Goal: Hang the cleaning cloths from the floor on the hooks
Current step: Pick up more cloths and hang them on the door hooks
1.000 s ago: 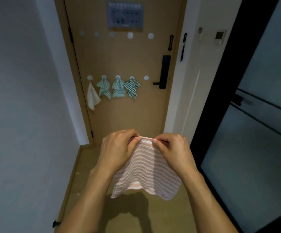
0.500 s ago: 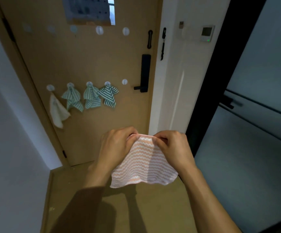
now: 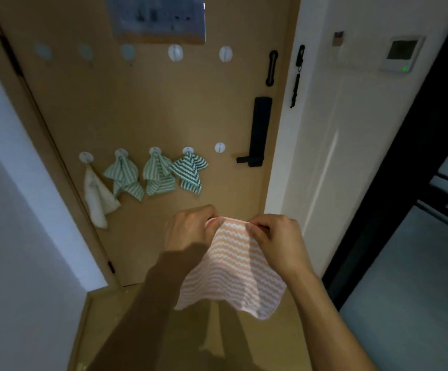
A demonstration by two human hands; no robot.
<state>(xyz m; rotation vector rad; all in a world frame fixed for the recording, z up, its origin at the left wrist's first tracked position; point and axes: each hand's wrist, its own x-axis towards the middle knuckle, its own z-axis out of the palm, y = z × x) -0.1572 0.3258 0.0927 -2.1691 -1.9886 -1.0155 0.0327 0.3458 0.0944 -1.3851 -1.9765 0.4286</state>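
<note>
Holding a pink striped cloth (image 3: pixel 229 266) up before a wooden door (image 3: pixel 142 113), pinched by both hands.

The door is fitted with two rows of round white hooks and a black handle (image 3: pixel 256 135). On the lower row, a white cloth (image 3: pixel 97 196) and three green striped cloths (image 3: pixel 158 171) are hung from the four leftmost hooks; the free hook (image 3: pixel 219 147), rightmost in that row, is seen just beside the handle. The pink striped cloth is held in the air below this row, above the floor (image 3: pixel 142 341). Its top edge is pinched at the left end by the left hand (image 3: pixel 190 228) and at the right end by the right hand (image 3: pixel 279 242); the remainder is left hanging.
</note>
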